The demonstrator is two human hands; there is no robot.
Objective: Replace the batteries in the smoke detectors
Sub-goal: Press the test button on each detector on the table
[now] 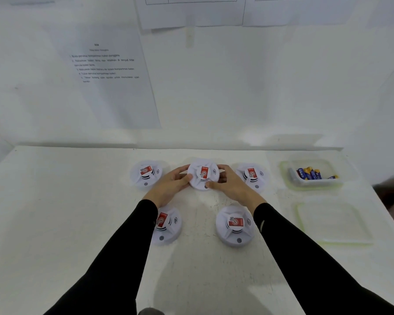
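Several round white smoke detectors with red labels lie on the white table [55, 212]. The middle back detector [203, 173] is held from both sides: my left hand [171, 184] grips its left edge and my right hand [229, 185] grips its right edge, thumbs on the near rim. Two more stand beside it, the back left detector [146, 175] and the back right detector [251, 176]. The front left detector [167, 225] is partly hidden by my left sleeve. The front right detector [234, 225] lies in full view. Blue and gold batteries [312, 173] lie in a clear container [284, 176].
A second clear container [334, 221] sits empty at the right, near the table's right edge. Printed instruction sheets [107, 80] hang on the white wall close behind the table.
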